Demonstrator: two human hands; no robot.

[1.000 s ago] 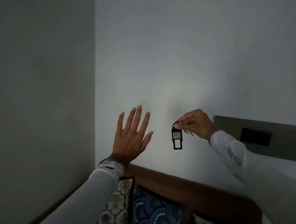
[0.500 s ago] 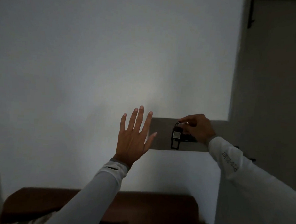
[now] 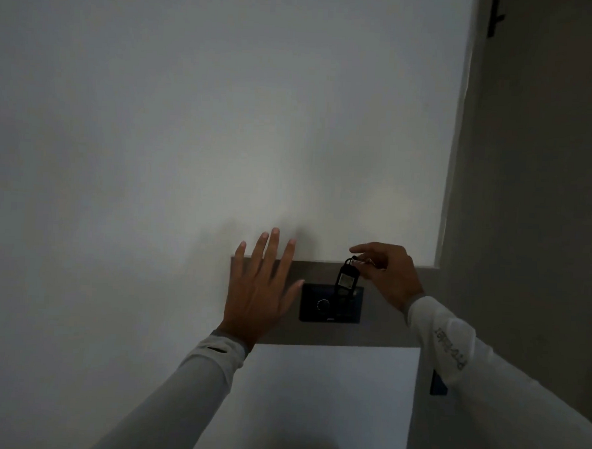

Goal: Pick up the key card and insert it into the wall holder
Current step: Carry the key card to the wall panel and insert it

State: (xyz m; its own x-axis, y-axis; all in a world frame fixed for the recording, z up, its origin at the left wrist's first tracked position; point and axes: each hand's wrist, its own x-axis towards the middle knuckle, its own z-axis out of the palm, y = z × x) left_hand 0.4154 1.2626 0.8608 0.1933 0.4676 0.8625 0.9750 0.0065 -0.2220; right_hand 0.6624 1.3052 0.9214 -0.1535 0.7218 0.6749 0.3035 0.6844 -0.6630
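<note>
Dim white wall [image 3: 188, 150] now shows the black wall holder [image 3: 317, 306] unhidden; right hand [image 3: 393, 275] pinches the small black key card [image 3: 345, 280] at its twelve o'clock, left hand [image 3: 260, 291] spread, grasping nothing.

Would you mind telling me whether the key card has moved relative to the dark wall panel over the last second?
Yes: the key card now hangs over the dark wall panel.

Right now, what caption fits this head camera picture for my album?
Right hand dangles the key card over the dark wall holder; open left hand raised beside it.
</note>
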